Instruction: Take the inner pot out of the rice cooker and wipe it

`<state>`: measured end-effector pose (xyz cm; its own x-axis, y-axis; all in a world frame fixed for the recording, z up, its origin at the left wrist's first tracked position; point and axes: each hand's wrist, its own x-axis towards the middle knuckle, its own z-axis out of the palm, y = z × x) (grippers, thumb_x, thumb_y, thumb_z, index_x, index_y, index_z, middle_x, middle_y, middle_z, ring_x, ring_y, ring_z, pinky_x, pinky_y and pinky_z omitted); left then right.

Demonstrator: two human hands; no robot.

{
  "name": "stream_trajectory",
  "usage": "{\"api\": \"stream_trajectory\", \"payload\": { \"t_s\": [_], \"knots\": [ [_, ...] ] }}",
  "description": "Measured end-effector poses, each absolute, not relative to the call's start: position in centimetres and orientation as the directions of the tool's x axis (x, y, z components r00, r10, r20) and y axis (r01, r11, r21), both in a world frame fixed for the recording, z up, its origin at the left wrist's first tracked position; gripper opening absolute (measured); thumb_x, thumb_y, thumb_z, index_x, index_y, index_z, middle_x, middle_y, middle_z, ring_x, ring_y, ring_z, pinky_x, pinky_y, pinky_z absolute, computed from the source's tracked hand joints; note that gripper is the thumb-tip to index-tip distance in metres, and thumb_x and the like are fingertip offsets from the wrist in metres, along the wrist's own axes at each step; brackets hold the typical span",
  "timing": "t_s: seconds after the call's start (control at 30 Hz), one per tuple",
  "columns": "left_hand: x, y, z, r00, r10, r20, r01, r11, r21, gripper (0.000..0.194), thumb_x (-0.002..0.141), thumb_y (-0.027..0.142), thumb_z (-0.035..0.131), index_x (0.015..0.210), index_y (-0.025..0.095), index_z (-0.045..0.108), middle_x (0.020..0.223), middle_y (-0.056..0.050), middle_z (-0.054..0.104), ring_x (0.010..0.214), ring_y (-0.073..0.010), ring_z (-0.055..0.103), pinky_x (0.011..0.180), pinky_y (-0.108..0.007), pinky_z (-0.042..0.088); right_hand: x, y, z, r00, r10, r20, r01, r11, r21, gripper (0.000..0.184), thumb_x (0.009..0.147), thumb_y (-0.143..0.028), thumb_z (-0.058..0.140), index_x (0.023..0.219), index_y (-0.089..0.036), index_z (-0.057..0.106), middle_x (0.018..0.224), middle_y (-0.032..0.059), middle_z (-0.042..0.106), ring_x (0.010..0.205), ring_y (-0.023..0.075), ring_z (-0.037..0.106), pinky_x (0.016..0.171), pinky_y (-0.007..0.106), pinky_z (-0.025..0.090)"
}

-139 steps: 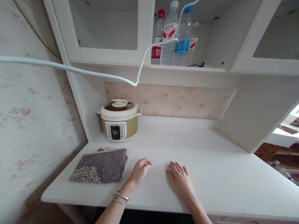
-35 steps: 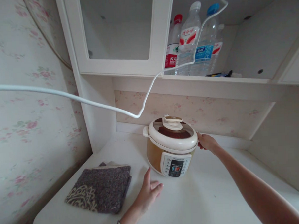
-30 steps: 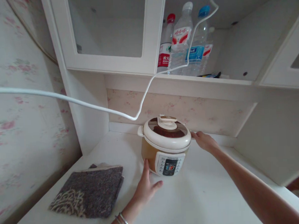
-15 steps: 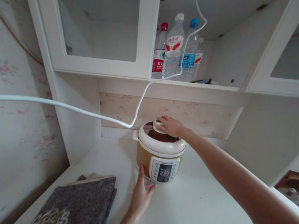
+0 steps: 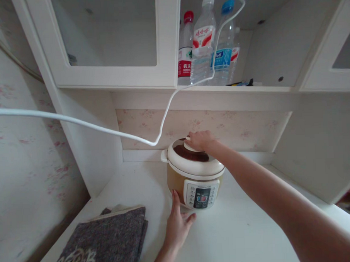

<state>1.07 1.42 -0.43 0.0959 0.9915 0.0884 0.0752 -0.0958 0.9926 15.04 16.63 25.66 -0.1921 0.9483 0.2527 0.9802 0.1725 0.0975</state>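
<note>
Right hand (image 5: 201,140) shifted from cooker (image 5: 176,180) side onto lid handle (image 5: 188,138), grip clasped; left hand (image 5: 179,224) spread against cooker.

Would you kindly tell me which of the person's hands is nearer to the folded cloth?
Left. The left hand is just to the right of the folded cloth, low against the cooker; the right hand is farther away, on the lid handle.

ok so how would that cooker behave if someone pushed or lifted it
The cooker is probably fairly heavy, given its bulk and built-in control panel. Being wide, squat and upright on the desk, it would likely slide before tipping. Its smooth white lid rim may feel slick.
</note>
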Motion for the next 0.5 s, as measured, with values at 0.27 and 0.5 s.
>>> {"api": "stream_trajectory", "payload": {
  "t_s": [0.27,0.5],
  "knots": [
    [1.3,1.5,-1.2,0.067,0.992,0.111,0.199,-0.122,0.972,0.101,0.076,0.038,0.067,0.15,0.022,0.0,0.155,-0.016,-0.002,0.089,-0.0164,0.066,0.077,-0.024,0.051,14.5,16.8,25.5,-0.13,0.959,0.253,0.981,0.161,-0.104,0.057,0.086,-0.059,0.046,0.113,-0.011,0.057,0.115,0.0248,0.059,0.118,0.0373,0.048,0.094,0.052,0.036],
    [1.2,2.3,-1.1,0.068,0.989,0.134,0.311,-0.149,0.939,0.094,0.081,0.036,0.06,0.15,0.021,-0.002,0.155,-0.017,0.0,0.082,-0.016,0.067,0.08,-0.028,0.05,15.5,16.9,26.8,-0.103,0.965,0.239,0.995,0.101,0.023,0.06,0.084,-0.065,0.044,0.119,-0.017,0.056,0.117,0.0197,0.06,0.109,0.0343,0.055,0.089,0.048,0.041]
  ]
}}
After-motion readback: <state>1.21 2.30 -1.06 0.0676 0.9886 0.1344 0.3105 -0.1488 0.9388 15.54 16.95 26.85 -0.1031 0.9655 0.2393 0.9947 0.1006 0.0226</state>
